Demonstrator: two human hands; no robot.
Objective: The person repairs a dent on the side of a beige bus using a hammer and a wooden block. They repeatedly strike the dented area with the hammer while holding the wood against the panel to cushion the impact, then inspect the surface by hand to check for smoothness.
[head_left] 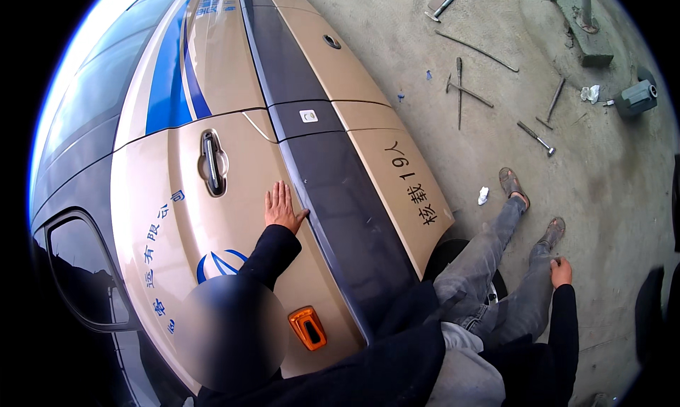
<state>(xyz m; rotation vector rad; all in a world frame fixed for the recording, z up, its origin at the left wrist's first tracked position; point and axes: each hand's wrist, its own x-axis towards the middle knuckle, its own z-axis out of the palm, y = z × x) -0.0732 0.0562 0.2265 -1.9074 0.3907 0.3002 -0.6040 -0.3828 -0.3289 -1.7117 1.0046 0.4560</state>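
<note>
Laying my left hand (282,212) flat on the tan minibus side panel (237,219), I have the fingers stretched out and a little apart, the thumb spread away from them, with nothing pinched. The panel lies directly beneath that palm, so the left is clearly the nearer hand. Right by my thumb runs the dark grey trim band (340,209), its long axis passing my hand at a slant, roughly the way my fingers point; I cannot tell whether the thumb tip touches its edge. Ahead of my fingers, toward the little-finger side, the door handle (212,163) sits in its recess. Across the band, on the thumb side, is the lower tan panel (397,187). Behind my wrist, below the heel of the hand, is the orange side lamp (307,328).

Well off to the thumb side, my right hand (561,272) hangs beside my grey trousers (467,265), fingers curled; I cannot tell whether they hold anything. Farther out, ahead of both hands, a hammer (536,139) and two crossed long-handled tools (460,88) lie on the concrete floor (595,173), with a grey plastic jug (637,98) beyond the hammer.
</note>
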